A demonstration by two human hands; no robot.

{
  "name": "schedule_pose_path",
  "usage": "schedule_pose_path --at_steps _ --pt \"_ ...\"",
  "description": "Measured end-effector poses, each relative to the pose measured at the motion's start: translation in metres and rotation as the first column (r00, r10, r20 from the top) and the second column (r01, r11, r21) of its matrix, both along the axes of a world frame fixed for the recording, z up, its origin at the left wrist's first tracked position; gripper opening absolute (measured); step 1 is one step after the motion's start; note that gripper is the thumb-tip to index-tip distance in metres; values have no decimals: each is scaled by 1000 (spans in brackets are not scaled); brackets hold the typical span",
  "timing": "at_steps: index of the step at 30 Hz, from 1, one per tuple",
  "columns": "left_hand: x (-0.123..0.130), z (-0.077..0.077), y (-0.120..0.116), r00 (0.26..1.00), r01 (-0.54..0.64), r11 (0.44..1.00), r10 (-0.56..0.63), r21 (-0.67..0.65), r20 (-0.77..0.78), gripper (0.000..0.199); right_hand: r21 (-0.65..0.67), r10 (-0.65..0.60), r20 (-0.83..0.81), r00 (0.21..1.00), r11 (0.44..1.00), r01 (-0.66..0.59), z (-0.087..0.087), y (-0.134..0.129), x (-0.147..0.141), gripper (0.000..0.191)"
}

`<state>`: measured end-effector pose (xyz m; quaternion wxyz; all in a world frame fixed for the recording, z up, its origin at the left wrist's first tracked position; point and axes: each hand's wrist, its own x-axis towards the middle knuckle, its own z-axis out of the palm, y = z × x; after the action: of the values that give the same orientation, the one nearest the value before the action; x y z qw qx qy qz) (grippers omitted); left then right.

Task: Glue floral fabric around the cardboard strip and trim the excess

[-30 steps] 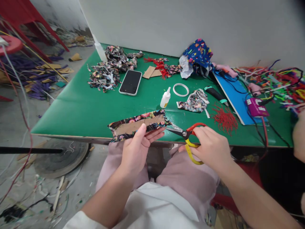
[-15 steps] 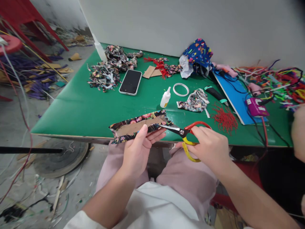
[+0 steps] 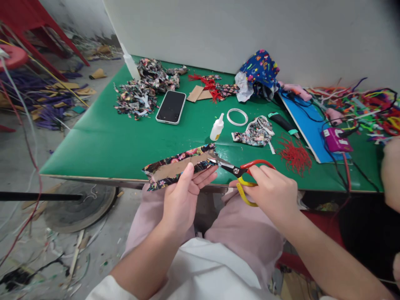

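My left hand (image 3: pixel 184 193) grips a strip of brown cardboard (image 3: pixel 175 165) edged with black floral fabric (image 3: pixel 164 182), thumb on top and fingers beneath. In my right hand (image 3: pixel 273 189) are scissors (image 3: pixel 236 171) with one red and one yellow handle loop. Their blades reach the strip's right end, at the fabric there. Just beyond the strip stands a small white glue bottle (image 3: pixel 216 128). Further right lie a roll of white tape (image 3: pixel 237 117) and a crumpled piece of floral fabric (image 3: pixel 254 132).
On the green table (image 3: pixel 103 141) lie a phone (image 3: pixel 171 107), floral scraps (image 3: pixel 137 98), a black cutter (image 3: pixel 283 124), red threads (image 3: pixel 294 154) and a blue board (image 3: pixel 308 127). A purple plug box (image 3: pixel 337 139) trails cables. Another person's arm (image 3: pixel 392 173) shows at the right edge.
The scissors have moved slightly left and their handles have come closer together. The fabric flap at the strip's right end looks shorter. My left hand has hardly moved.
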<state>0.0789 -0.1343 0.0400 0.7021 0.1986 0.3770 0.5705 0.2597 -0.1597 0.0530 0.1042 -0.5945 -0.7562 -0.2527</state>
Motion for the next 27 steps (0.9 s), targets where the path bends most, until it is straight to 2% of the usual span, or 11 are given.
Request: schedule_pose_path --at_steps 11,14,17,20,23,25,27 --pt "5 -6 2 999 -38 999 39 19 -22 22 -32 -23 -11 1000 999 23 -9 3 2 34" --pt "5 -9 5 998 -42 998 43 39 -37 22 -70 -49 -75 996 997 44 -19 7 7 35" --pt "3 -14 13 998 -41 998 44 55 -48 24 -111 -142 -175 974 986 124 -28 14 14 34" --pt "-1 -22 25 988 -104 992 111 69 -106 23 -186 -233 -250 940 964 190 -33 21 20 34" --pt "-7 -31 36 958 -182 975 205 129 -198 28 -274 -268 -318 909 944 183 -35 25 22 36" --pt "-11 -34 41 946 -165 968 210 187 -249 35 -317 -267 -350 898 936 155 -35 26 22 39" --pt "-16 -33 42 938 -93 971 160 222 -308 41 -340 -251 -366 896 932 122 -35 25 21 42"
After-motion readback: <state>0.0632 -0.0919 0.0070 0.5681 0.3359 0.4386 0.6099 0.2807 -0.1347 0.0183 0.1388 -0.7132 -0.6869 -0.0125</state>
